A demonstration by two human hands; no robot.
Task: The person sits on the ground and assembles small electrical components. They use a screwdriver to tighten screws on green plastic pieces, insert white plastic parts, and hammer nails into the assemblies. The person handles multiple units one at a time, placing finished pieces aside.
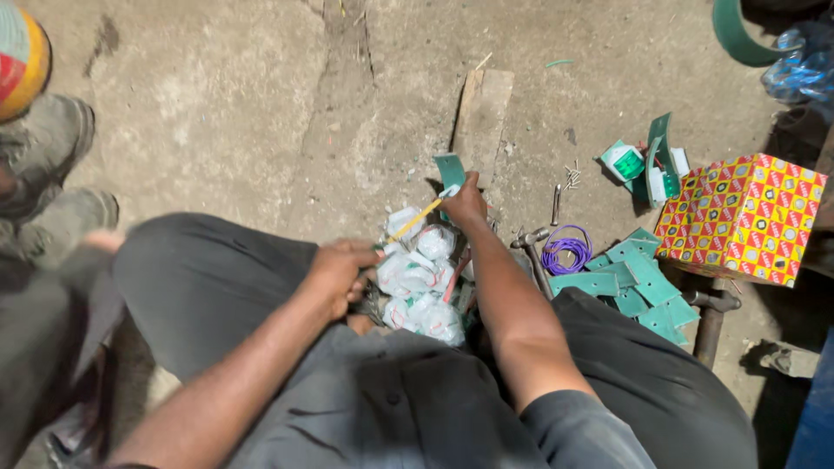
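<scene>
I sit on the ground with my knees apart. My right hand [466,204] reaches forward and grips a small green flat piece [451,169] held upright over a wooden block [483,113]. My left hand [340,276] rests by my left knee, closed on the end of a thin yellow-handled tool [415,219] that slants up toward the green piece. Between my legs lie several small white plastic packets [417,278].
A pile of green flat pieces [638,278] lies to the right, beside a purple wire coil [566,247], a hammer [532,252] and loose nails [572,175]. A yellow-and-red patterned box [743,217] stands at right. Another person's shoes [48,148] are at left.
</scene>
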